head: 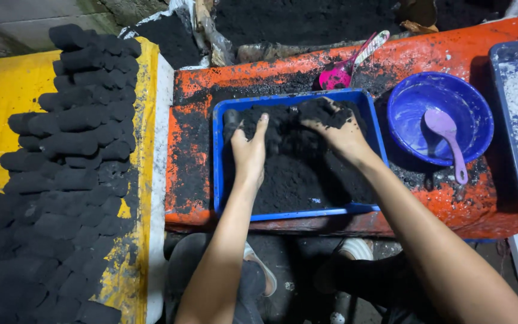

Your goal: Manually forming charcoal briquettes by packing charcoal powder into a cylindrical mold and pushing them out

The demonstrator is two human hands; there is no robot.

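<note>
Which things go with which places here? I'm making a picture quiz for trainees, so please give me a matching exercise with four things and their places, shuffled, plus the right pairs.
Things:
1. purple spoon
2. pink scoop
3. black briquettes
4. both hands, left hand and right hand

Places:
A. stacked in rows on the yellow surface at the left
B. in the black powder of the blue rectangular tray
C. inside the round blue bowl
D. lying on the orange table behind the tray

Pairs: 1-C, 2-D, 3-A, 4-B
</note>
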